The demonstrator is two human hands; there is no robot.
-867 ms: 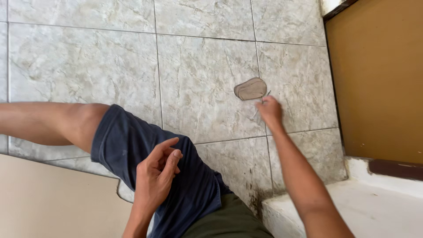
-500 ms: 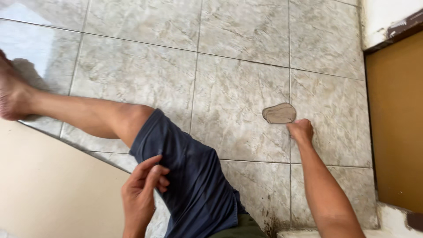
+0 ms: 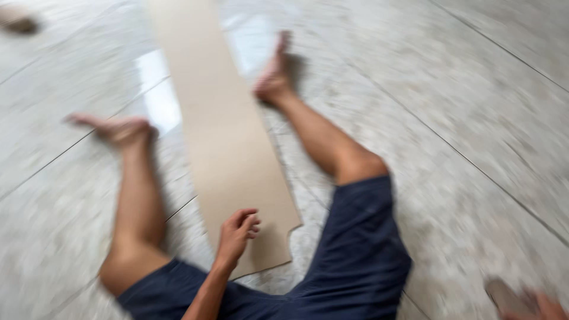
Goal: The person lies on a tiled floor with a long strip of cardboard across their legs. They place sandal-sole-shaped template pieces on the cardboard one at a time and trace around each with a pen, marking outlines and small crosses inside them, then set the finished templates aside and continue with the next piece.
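Note:
I sit on a grey marble-patterned tiled floor [image 3: 474, 118] with both bare legs stretched out, wearing navy shorts [image 3: 355, 249]. A long tan cardboard strip [image 3: 219, 130] lies on the floor between my legs. My left hand [image 3: 237, 232] rests on its near end with the fingers loosely curled and nothing in them. My right hand [image 3: 548, 308] is only partly in view at the bottom right corner. It is right beside a small flat brown oval piece [image 3: 507, 295] on the floor. The picture is blurred, so I cannot tell whether the hand grips that piece.
A blurred brownish object [image 3: 18, 21] lies on the floor at the far top left. Tile joints run diagonally across the floor. My left foot [image 3: 115, 127] and right foot [image 3: 274, 77] lie on either side of the cardboard strip.
The view has swung left, bringing both legs and the whole cardboard strip into view. My left hand has dropped from my thigh onto the strip. The right hand stays by the brown oval piece.

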